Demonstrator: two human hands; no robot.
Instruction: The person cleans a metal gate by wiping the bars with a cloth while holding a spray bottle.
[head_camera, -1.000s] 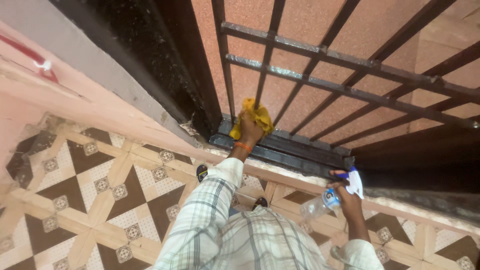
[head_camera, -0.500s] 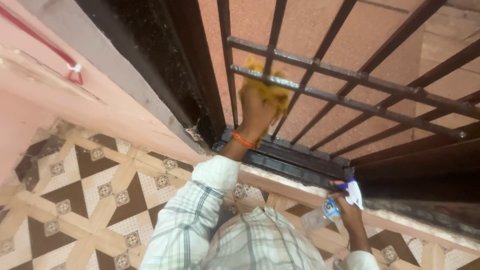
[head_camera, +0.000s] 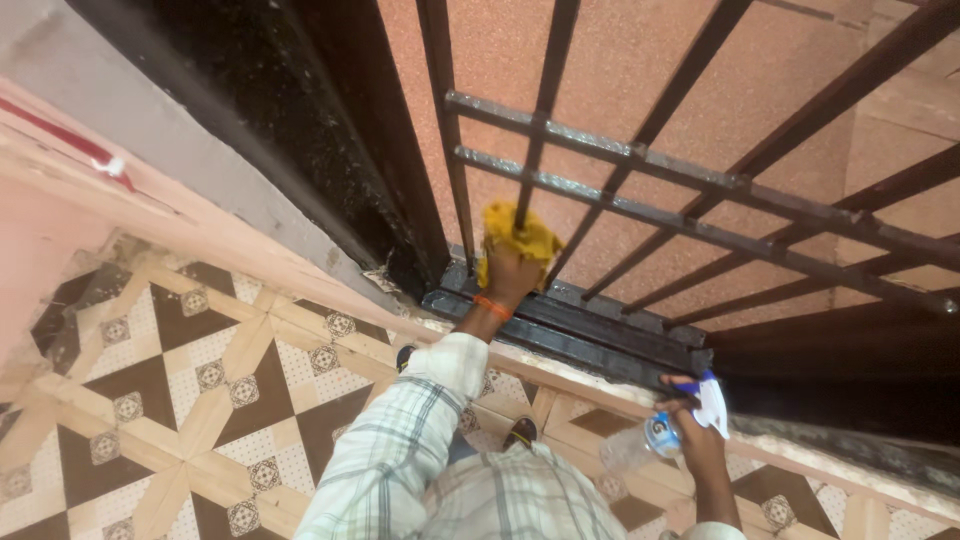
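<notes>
A yellow cloth (head_camera: 518, 238) was gripped in the clenched fingers of the left hand (head_camera: 510, 272) and pressed against a vertical bar of the black metal gate (head_camera: 640, 160), just above the gate's bottom rail (head_camera: 570, 325). A clear spray bottle (head_camera: 650, 435) with a white and blue nozzle was grasped in the right hand (head_camera: 695, 440), held low beside the rail, above the patterned tile floor (head_camera: 180, 400).

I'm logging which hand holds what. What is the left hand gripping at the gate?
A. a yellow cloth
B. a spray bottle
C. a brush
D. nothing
A: the left hand is closed on a yellow cloth pressed against a vertical bar of the gate, while the right hand holds the spray bottle.
</notes>
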